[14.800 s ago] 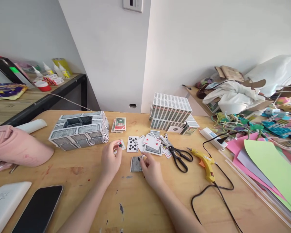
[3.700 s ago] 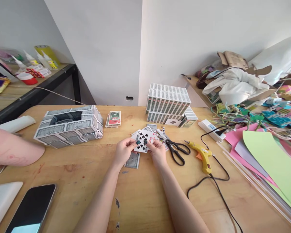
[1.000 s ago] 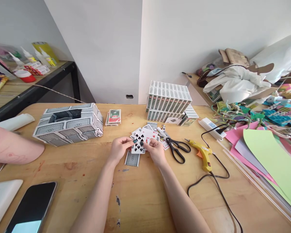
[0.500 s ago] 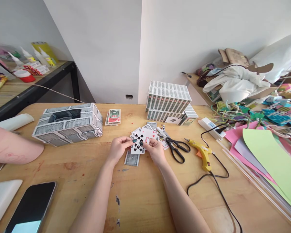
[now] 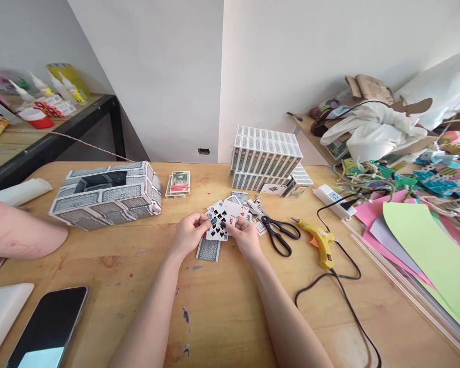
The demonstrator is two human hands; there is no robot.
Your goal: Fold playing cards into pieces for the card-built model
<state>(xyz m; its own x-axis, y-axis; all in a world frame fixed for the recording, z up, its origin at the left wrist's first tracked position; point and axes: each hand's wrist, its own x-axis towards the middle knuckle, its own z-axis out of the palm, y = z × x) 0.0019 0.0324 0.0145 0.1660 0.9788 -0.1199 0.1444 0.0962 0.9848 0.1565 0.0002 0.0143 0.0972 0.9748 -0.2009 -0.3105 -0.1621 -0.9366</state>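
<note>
Ten of spades [image 5: 218,233]: mid-frame, facing camera, long axis bottom-to-top
Left hand [image 5: 191,234]: pinches its left edge
Right hand [image 5: 246,237]: pinches its right edge

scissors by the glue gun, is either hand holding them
No, the left hand and right hand both grip the ten of spades, while the scissors lie untouched on the table.

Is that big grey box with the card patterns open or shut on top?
Open: the grey box has a long, dark gap in its top, with no lid over it. I cannot tell what's inside.
</note>
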